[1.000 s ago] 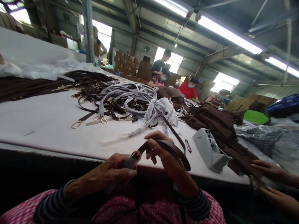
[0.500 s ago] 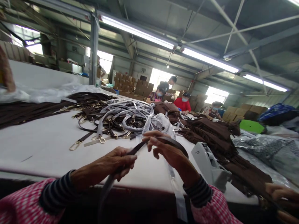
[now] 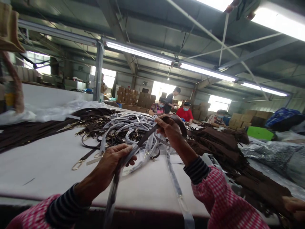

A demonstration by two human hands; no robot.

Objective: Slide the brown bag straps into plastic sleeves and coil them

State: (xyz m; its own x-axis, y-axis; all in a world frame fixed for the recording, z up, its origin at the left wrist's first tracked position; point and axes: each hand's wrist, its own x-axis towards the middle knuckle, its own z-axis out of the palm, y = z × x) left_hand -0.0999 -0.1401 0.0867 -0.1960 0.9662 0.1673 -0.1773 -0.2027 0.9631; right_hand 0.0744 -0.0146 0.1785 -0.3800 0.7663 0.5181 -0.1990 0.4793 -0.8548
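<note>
Above table (image 3: 57,178), strap (image 3: 148,135) and right hand (image 3: 171,131) higher

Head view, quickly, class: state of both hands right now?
Left hand: closed, holding a brown strap where plastic covers it.
Right hand: closed, holding that strap's bare part.

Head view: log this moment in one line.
left hand: grips flat dark-brown strap at clear plastic sleeve | right hand: holds strap higher | beyond: tangled plastic-wrapped straps on white tabletop

Factory workshop, metal roof beams (image 3: 111,19), tube lights (image 3: 139,53), stacked cartons (image 3: 126,96), masked workers (image 3: 184,114), long white bench (image 3: 59,168) heaped with straps (image 3: 128,120), plastic sheeting (image 3: 57,110).
</note>
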